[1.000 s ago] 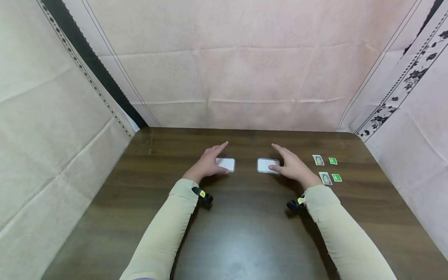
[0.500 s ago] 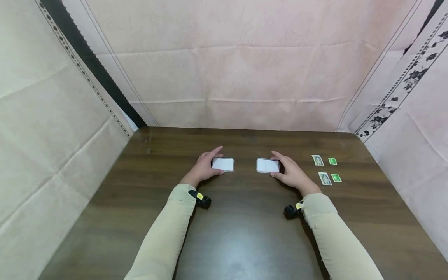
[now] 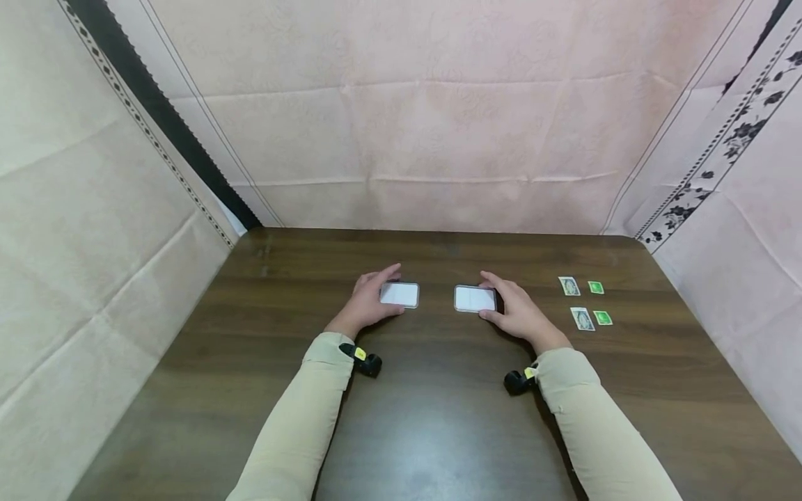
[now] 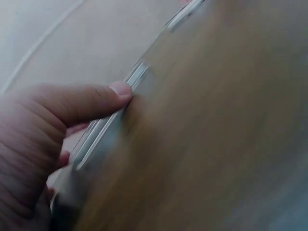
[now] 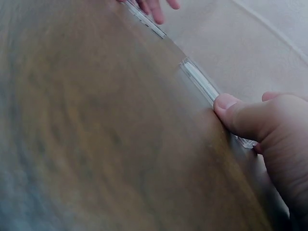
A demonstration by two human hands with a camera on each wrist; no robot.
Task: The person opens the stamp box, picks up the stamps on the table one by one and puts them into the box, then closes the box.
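Landmark: left case [image 3: 402, 295], a white-topped rectangle with clear edges, on the counter [image 3: 432, 403] toward its far side.
Left grip [image 3: 368, 299]: bare hand at the left end of the left case, clamped on it; thumb along the near edge, fingers at the far edge.
Right case [image 3: 475, 298]: similar white top and clear edges; to the right of the left case, apart from it by a gap of bare wood, roughly in line.
Right grip [image 3: 519, 309]: clamped on the right case at the end farthest from the left case; thumb on the near edge, fingers at the far one.
Picture cards: two, well right of the left case; the upper card [image 3: 569, 286] slightly farther off than the landmark, the lower card [image 3: 583, 319] nearer the person.
Green cards: smaller, farther right of the left case than the picture cards; far green card [image 3: 596, 287] and near green card [image 3: 603, 318].
Wrist devices: black with yellow patches; left device [image 3: 370, 364] and right device [image 3: 516, 382], both nearer the person than the left case.
Sleeves: pale, on the near side of the left case; left sleeve [image 3: 294, 417], right sleeve [image 3: 595, 410].
Back cloth [image 3: 438, 139]: pale and creased, beyond the left case.
Wrist views: much of the counter blurred.
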